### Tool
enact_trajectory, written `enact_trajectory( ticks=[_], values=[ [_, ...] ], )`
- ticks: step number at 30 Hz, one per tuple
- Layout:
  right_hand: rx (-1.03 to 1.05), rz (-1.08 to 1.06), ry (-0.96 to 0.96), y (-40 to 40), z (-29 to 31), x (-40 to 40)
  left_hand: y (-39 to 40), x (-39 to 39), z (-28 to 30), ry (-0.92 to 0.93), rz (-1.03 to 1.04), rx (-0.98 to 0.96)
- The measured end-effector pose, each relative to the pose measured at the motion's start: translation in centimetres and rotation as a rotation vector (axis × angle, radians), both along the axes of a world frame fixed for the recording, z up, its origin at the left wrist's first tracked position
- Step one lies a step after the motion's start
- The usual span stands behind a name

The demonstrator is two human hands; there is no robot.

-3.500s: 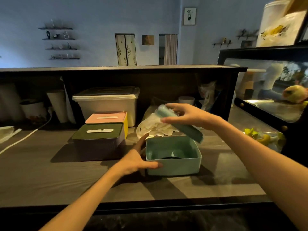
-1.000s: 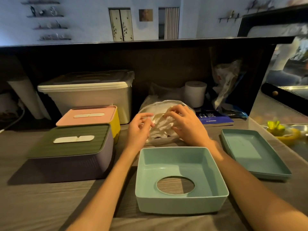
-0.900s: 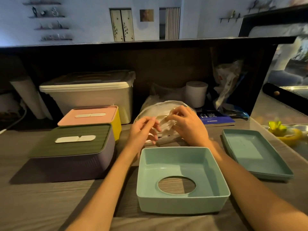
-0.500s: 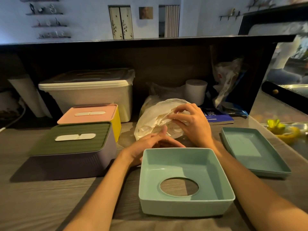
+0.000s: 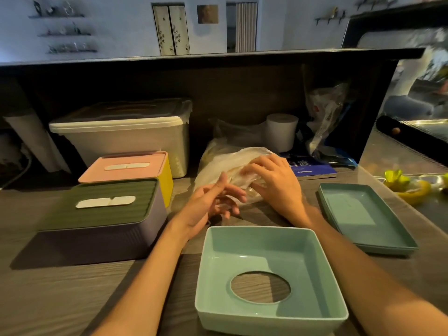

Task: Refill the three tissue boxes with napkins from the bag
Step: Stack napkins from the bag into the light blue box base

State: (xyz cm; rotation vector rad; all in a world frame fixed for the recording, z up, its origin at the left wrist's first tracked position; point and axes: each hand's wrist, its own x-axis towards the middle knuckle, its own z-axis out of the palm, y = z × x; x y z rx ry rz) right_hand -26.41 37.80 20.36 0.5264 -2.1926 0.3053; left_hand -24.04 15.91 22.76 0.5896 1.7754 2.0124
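Resting on the bag (image 5: 225, 163), the right hand (image 5: 276, 185) curls its fingers into the plastic — left hand (image 5: 208, 204) open, fingers spread, beside it.

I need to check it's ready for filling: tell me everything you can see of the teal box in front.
The teal box looks like smooth plastic, square with rounded corners. It sits open side up on the wooden counter, empty, a round hole in its floor showing the wood. Its lid lies apart, to the right. Neither hand touches it.
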Motion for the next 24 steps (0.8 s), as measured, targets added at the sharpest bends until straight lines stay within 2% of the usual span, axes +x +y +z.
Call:
enact_trajectory(
  ticks=[5,10,13,17,21,24],
  values=[
    [0.022,-0.033,-0.084,-0.2,-0.3,0.1,0.0,-0.9,-0.4,-0.036,0.199,0.094],
    [0.014,-0.019,0.036,-0.2,-0.2,-0.1,-0.1,-1.3,-0.5,-0.054,0.295,0.111],
    [-0.034,0.034,-0.022,0.1,0.2,0.1,-0.1,-1.6,-0.7,-0.049,0.330,0.126],
    [-0.269,0.118,-0.232,0.2,2.2,1.9,-0.1,-1.8,-0.9,-0.048,0.377,0.109],
    [-0.517,0.207,-0.344,0.3,4.6,3.3,0.2,-1.7,-0.7,-0.060,0.398,0.122],
    [-0.756,0.396,-0.555,0.4,6.3,4.4,0.2,-1.6,-0.3,-0.093,0.277,0.098]
  ],
)
